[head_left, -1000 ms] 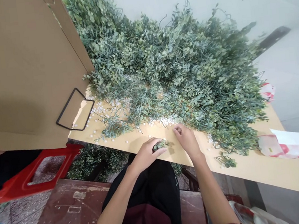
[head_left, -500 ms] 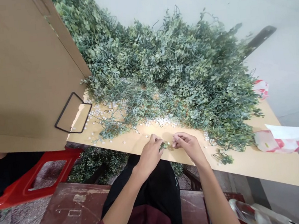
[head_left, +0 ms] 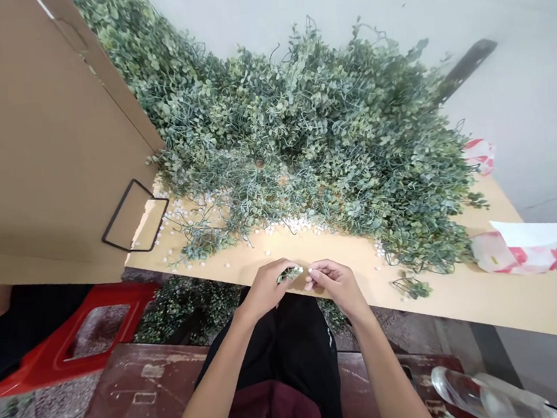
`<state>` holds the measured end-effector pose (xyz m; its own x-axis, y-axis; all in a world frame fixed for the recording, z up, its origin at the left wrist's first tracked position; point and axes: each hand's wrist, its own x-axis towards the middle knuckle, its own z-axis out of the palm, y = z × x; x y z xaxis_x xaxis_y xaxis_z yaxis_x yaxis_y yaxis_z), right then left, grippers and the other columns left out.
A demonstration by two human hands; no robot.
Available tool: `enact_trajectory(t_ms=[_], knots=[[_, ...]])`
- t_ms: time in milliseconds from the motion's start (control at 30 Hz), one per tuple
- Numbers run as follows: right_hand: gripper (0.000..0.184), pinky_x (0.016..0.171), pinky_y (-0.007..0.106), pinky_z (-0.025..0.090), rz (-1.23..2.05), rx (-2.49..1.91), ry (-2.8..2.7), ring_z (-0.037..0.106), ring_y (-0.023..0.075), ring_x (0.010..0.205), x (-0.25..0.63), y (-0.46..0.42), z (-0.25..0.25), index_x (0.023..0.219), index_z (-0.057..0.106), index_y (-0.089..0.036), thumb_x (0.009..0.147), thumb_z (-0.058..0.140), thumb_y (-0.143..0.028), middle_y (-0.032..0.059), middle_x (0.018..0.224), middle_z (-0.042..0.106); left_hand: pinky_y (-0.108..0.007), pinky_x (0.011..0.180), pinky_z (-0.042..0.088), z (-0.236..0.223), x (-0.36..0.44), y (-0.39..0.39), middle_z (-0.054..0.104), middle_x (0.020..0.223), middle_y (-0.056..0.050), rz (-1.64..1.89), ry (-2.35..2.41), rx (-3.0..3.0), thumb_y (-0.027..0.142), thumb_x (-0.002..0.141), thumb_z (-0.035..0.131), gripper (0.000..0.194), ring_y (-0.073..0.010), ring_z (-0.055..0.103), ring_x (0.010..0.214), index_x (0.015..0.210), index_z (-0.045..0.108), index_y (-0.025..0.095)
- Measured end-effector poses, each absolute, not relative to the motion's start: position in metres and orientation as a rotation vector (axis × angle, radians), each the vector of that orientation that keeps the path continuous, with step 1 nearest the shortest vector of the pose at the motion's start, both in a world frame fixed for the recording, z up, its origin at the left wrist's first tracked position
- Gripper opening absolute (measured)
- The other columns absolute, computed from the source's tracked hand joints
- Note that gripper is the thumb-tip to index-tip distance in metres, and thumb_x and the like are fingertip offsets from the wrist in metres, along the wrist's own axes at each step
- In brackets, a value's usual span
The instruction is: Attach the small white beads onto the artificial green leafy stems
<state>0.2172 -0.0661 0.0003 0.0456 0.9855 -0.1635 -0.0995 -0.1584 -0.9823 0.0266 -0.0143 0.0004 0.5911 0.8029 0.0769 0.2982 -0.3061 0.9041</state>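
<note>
My left hand (head_left: 266,287) is closed round a small green artificial sprig (head_left: 288,274) at the near edge of the wooden table (head_left: 494,298). My right hand (head_left: 334,282) is right beside it, fingers pinched together close to the sprig's tip; what they hold is too small to name. Just beyond both hands lies a big heap of artificial green foliage (head_left: 311,138). Several small white beads (head_left: 295,224) are scattered along the heap's near side.
A large cardboard box (head_left: 33,129) with a black handle (head_left: 134,215) stands at the left. A red stool (head_left: 71,330) and more foliage (head_left: 183,300) sit under the table. Red-and-white plastic bags (head_left: 519,248) lie at the right. A clear bottle (head_left: 481,397) is near my right elbow.
My right hand came back from the beads by the heap and met my left hand at the sprig. Both hands drew slightly toward the table's near edge.
</note>
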Motion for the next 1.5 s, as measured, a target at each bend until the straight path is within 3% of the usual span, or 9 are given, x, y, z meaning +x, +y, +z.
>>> enact_trajectory(t_ms=[233, 800, 1500], knots=[[0.02, 0.055, 0.03, 0.053, 1.385, -1.277, -1.073, 0.064, 0.017, 0.053, 0.2155, -0.0643, 0.003, 0.076, 0.071, -0.019, 0.081, 0.07, -0.038, 0.0019, 0.064, 0.069, -0.025, 0.078, 0.044, -0.0016, 0.0255, -0.0157, 0.065, 0.09, -0.005, 0.682, 0.795, 1.884, 0.027, 0.094, 0.046, 0.021, -0.0174, 0.06, 0.083, 0.097, 0.064, 0.019], [0.028, 0.059, 0.029, 0.053, 1.479, -1.291, -1.167, 0.065, 0.0158, 0.052, 0.2223, -0.0633, 0.0051, 0.073, 0.068, -0.017, 0.084, 0.067, -0.042, 0.0015, 0.06, 0.068, -0.023, 0.074, 0.041, -0.0057, 0.0252, -0.0173, 0.061, 0.084, -0.002, 0.699, 0.753, 1.97, 0.021, 0.092, 0.049, 0.014, -0.0152, 0.057, 0.079, 0.091, 0.062, 0.019], [0.027, 0.06, 0.026, 0.045, 1.56, -1.256, -1.219, 0.057, 0.0111, 0.053, 0.2203, -0.0606, 0.0043, 0.078, 0.063, -0.017, 0.089, 0.062, -0.041, -0.0006, 0.065, 0.062, -0.023, 0.071, 0.039, -0.0073, 0.0246, -0.0151, 0.061, 0.081, -0.002, 0.655, 0.74, 2.065, 0.019, 0.092, 0.049, 0.015, -0.0159, 0.056, 0.078, 0.089, 0.063, 0.018]])
